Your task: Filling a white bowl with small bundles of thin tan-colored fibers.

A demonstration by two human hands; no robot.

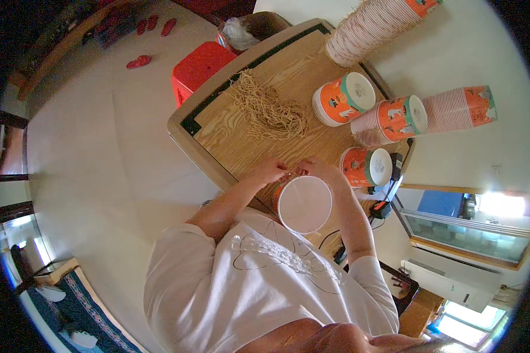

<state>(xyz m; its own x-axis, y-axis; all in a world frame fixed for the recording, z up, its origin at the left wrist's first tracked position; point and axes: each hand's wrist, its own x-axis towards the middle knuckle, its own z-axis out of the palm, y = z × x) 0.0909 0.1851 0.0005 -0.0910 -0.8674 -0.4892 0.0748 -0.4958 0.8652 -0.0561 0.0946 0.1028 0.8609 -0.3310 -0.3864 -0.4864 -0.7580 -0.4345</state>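
A paper bucket [305, 206] with a white inside and a strip of orange outer wall stands at the near edge of the table, its mouth facing up at me. At its far rim my left hand [271, 171] and my right hand [313, 167] meet, almost touching. Both have their fingers closed in a pinch. Something small and pale shows between the fingertips, too small to name. Farther off on the wooden table [218, 138] lies a loose, tangled heap of tan cord [271, 109].
Upturned orange-and-green paper buckets [341, 100] stand at the right, one [368, 167] close by my right hand. Tall nested stacks [371, 32] rise behind. A black adapter with cables [381, 209] lies near the right edge. A red stool [203, 65] and a bin [247, 32] stand beyond the table.
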